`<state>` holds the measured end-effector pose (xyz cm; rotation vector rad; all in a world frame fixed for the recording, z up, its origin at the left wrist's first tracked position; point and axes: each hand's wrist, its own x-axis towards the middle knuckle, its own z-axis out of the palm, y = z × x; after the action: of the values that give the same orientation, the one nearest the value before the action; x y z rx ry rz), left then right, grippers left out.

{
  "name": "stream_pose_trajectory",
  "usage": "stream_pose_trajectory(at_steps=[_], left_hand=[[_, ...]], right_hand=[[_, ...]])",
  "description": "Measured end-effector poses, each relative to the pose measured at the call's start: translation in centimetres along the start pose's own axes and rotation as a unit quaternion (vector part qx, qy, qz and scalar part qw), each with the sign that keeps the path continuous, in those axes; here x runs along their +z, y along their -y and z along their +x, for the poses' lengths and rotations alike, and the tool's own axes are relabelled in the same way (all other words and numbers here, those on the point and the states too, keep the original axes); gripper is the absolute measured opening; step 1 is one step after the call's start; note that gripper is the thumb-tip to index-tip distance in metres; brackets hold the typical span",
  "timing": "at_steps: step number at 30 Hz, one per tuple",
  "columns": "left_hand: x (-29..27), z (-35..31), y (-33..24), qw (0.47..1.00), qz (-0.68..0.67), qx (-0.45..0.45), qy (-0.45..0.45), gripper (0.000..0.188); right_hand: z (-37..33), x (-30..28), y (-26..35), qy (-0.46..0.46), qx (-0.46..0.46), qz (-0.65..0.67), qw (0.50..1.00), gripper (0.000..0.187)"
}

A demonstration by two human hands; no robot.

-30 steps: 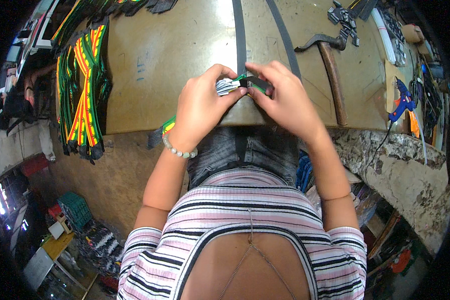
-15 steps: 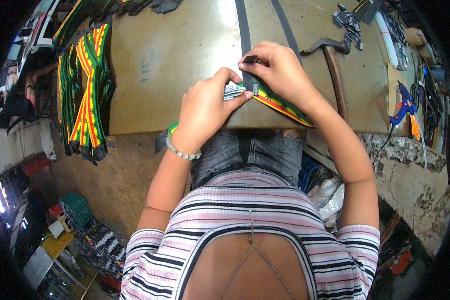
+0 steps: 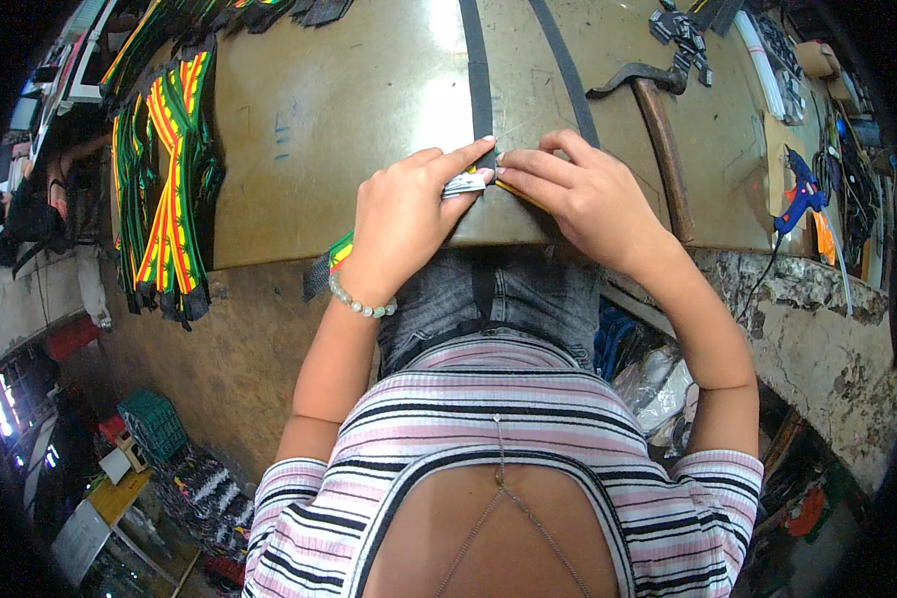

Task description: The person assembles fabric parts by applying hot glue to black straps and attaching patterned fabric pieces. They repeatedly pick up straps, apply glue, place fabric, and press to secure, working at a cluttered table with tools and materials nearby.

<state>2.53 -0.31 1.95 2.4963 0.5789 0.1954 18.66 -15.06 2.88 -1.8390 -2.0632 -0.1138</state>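
My left hand (image 3: 401, 204) pinches a small stack of white labels (image 3: 463, 185) between thumb and fingers. The same fingertips press on a strap patterned in green, yellow and red, whose black-tipped end (image 3: 341, 249) pokes out beside my left wrist. My right hand (image 3: 600, 197) is closed at the strap, its fingertips meeting my left ones; most of the strap is hidden beneath the hands. A long black webbing strap (image 3: 476, 80) runs from the far side of the table down to my fingertips.
A second black strap (image 3: 565, 65) lies on the table (image 3: 349, 130). Right of it are a hammer-like tool (image 3: 661, 149), black buckles (image 3: 680, 40) and a blue glue gun (image 3: 799, 194). Patterned straps (image 3: 174, 169) hang over the left edge.
My right hand has come down and pressed its fingertips to the strap by my left hand. The black piece it held is out of sight. My left fingers have stretched forward.
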Motion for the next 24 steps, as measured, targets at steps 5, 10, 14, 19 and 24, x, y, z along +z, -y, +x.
stream_pose_trajectory(at_steps=[5, 10, 14, 19, 24], left_hand=[[0.1, 0.2, -0.2, 1.0, 0.016, 0.014, 0.0, 0.037], [0.0, 0.0, -0.4, 1.0, 0.029, -0.004, 0.009, 0.039], [0.0, 0.0, -0.4, 1.0, 0.023, 0.002, 0.003, 0.039], [0.0, 0.1, -0.4, 1.0, 0.023, 0.0, 0.004, 0.039], [0.1, 0.0, -0.3, 1.0, 0.023, 0.005, 0.002, 0.04]], right_hand=[[-1.5, 1.1, -0.6, 0.014, -0.03, -0.061, 0.998, 0.036], [-2.1, 1.4, -0.5, 0.017, -0.028, -0.071, 0.997, 0.037], [-2.1, 1.5, -0.4, 0.014, -0.03, -0.085, 0.996, 0.037], [-2.6, 1.9, -0.6, 0.006, -0.036, -0.096, 0.995, 0.037], [-2.8, 2.2, -0.8, -0.001, -0.038, -0.091, 0.995, 0.037]])
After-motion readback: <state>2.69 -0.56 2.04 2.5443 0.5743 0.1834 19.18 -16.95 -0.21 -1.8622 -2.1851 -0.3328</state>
